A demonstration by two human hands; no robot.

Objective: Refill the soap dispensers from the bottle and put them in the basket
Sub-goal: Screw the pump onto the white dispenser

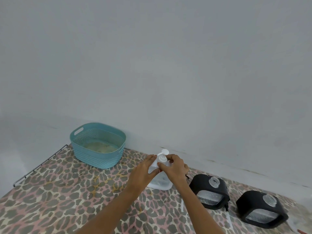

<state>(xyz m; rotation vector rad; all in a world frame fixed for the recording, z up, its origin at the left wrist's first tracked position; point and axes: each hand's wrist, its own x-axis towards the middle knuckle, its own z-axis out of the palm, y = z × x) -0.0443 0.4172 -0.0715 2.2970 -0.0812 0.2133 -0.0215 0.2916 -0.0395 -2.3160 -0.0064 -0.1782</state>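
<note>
A clear soap bottle (160,180) with a white pump top (163,155) stands on the leopard-print table. My left hand (143,173) wraps the bottle's left shoulder. My right hand (174,168) grips around the pump collar from the right. Two black-cased glass soap dispensers stand to the right with open necks and no pumps: the nearer dispenser (210,191) and the farther-right dispenser (262,209). A teal woven plastic basket (98,159) sits at the back left of the table; nothing stands in it.
Clear pump tubes (182,206) lie on the cloth in front of the dispensers. A metal rail (40,165) marks the table's left edge. A pale wall runs close behind the table.
</note>
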